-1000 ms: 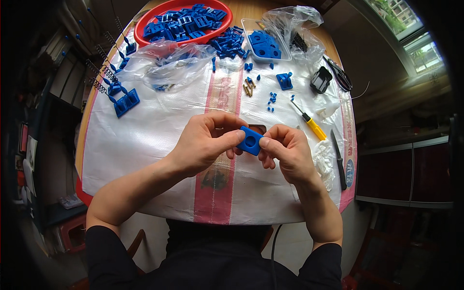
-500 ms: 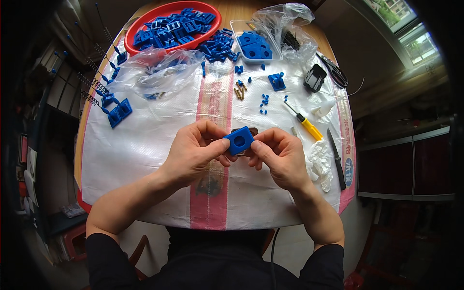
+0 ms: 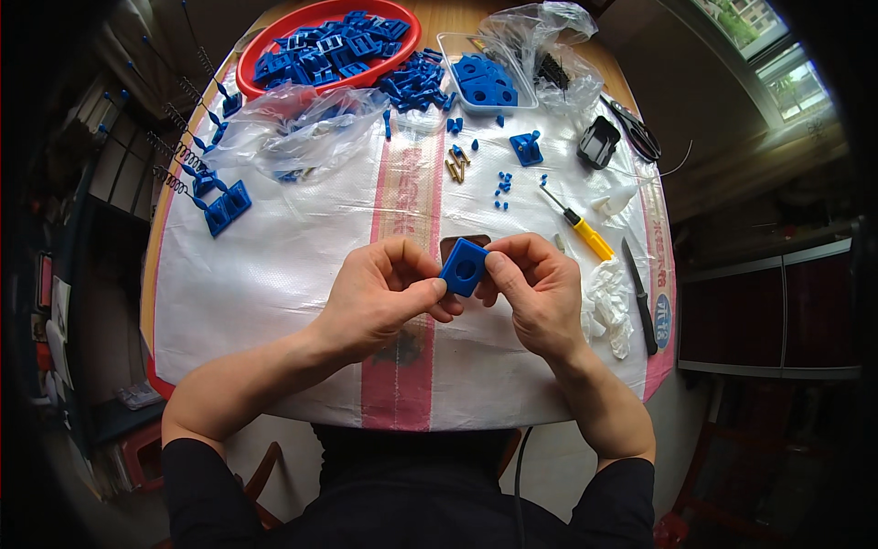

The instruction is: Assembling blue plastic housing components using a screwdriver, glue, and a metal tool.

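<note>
Between my two hands, above the middle of the covered table, is a blue plastic plate (image 3: 455,280) with a round recess in its face. My left hand (image 3: 389,288) pinches its lower left corner with thumb and fingers. At the upper right corner, the thumb and fingers of my right hand (image 3: 533,293) grip it too. The plate is tilted, and the fingers behind it are partly hidden. A dark brown flat piece (image 3: 476,241) shows just behind the plate; whether it touches my fingers I cannot tell.
Farther back stand a red basin (image 3: 412,48) of blue parts and a clear tub (image 3: 529,99) of blue plates. Small blue bits (image 3: 503,189), brass pins (image 3: 457,166), a yellow screwdriver (image 3: 594,240), a knife (image 3: 640,297) and crumpled tissue (image 3: 611,306) lie around. Spring-topped blue pieces (image 3: 227,209) sit left.
The blue plate has turned to a steeper tilt and shifted slightly right. My right hand has moved a little to the right and up its edge; both hands still grip it.
</note>
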`<state>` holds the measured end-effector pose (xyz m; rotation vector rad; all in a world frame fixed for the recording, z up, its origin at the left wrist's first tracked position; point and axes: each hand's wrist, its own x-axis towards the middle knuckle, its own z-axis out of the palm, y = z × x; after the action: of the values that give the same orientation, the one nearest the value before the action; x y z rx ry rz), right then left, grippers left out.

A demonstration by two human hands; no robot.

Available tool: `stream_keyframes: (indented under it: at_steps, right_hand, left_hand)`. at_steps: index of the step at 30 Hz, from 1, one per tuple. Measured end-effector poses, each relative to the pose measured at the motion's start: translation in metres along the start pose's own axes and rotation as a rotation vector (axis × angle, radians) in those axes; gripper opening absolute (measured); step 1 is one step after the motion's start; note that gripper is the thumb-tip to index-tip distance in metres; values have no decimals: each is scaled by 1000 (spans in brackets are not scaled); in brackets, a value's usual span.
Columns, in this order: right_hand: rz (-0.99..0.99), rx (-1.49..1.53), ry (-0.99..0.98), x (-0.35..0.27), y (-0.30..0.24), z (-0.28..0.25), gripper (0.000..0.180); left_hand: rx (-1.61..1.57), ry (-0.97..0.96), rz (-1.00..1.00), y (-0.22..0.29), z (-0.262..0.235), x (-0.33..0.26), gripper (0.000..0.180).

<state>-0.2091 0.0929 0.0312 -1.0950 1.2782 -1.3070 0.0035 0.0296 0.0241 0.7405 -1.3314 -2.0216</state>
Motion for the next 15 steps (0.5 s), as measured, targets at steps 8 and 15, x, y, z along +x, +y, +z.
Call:
stream_keyframes:
  at_steps: [8,15]
  right_hand:
    - [29,-6,-121,-1,-2,2,17]
    - [33,29,-114,-4,0,-1,17]
  left_hand:
    - [-41,8,-84,6,-2,0,26]
    - [-148,65,-66,3,0,3,24]
